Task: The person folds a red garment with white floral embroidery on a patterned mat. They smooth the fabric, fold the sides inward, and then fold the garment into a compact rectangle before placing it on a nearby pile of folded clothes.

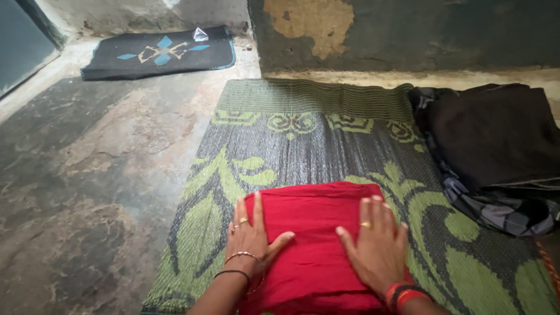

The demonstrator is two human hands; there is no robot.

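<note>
A worn, mottled stone floor [87, 175] is seen from above, bounded at twelve o'clock by a dark wall with peeling paint [408, 32]. Most of the floor is covered by a woven green and grey plastic mat with leaf patterns [303, 146]. At three o'clock a pile of dark folded cloth with a checked piece [496, 151] is laid. At eleven o'clock a small black doormat with a blue motif [160, 52] is placed. At six o'clock a folded red cloth [312, 233] is pressed flat by the left hand [251, 236] and the right hand [376, 245], fingers spread wide, palms down, nothing gripped.
</note>
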